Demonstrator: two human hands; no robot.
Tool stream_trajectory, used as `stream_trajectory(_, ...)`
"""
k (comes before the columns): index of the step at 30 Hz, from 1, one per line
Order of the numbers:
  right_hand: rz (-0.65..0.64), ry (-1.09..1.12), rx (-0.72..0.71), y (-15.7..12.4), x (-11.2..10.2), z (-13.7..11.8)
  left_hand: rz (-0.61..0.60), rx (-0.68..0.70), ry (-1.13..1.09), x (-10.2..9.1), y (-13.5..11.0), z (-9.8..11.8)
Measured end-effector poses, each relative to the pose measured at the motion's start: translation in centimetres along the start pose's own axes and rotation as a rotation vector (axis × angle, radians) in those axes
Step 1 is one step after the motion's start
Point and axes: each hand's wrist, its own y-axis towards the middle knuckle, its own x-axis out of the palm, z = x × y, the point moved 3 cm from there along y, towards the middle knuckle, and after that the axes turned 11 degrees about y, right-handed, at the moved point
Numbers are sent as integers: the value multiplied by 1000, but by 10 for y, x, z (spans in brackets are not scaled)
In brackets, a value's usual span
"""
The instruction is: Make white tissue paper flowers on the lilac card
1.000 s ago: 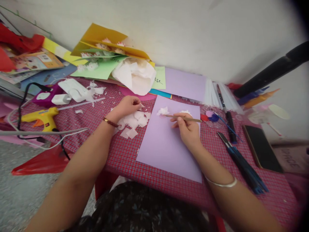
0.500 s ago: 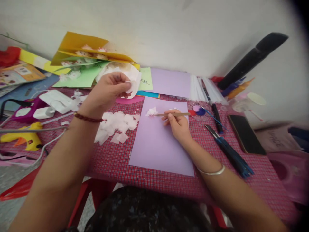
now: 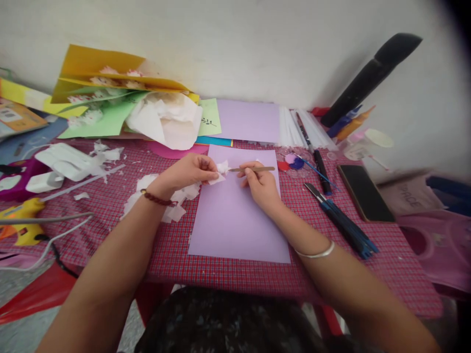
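Craft corner, perhaps at home, checked tablecloth (image 3: pixel 172 260), purple sheet (image 3: pixel 237 223), glue gun (image 3: pixel 27 211), folded cards (image 3: pixel 106 125), white wall (image 3: pixel 228 54)

Red-checked table (image 3: pixel 405 274), lilac sheet (image 3: pixel 235 223), white paper pieces (image 3: pixel 175 213) beside it, black phone (image 3: pixel 365 192) at right

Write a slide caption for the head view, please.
Left hand pinches white paper; right hand holds slim brown tool over lilac sheet.

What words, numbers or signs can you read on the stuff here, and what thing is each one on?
"PACE": on the pale pink item at the far right; a letter before it may be there, but it's unclear.
Too blurred to read: the white label on the orange book at the far left.
Too small to tell: the black marks on the light green card, maybe writing, maybe a drawing.
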Motion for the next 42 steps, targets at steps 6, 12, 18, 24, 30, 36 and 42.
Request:
stream_trajectory(6,52,98,-31,-6,-2,-5,240,42,269,14,10,1)
stream_trajectory(12,31,149,-59,-14,3,-11,359,53,344,19,17,-2)
stream_trajectory(18,-10,43,-60,-11,5,-8,317,91,375,22,21,-7)
stream_trajectory(24,-50,-29,-21,-9,6,-4,343,76,388,17,19,-8)
stream_trajectory(30,-64,-55,-22,-8,7,-3,348,34,349,19,21,-8)
stream_trajectory(36,-120,-148,-89,-8,8,-2,468,46,305,18,24,-14)
stream_trajectory(42,-287,-513,-282,-16,13,-11,499,46,150,12,27,-30)
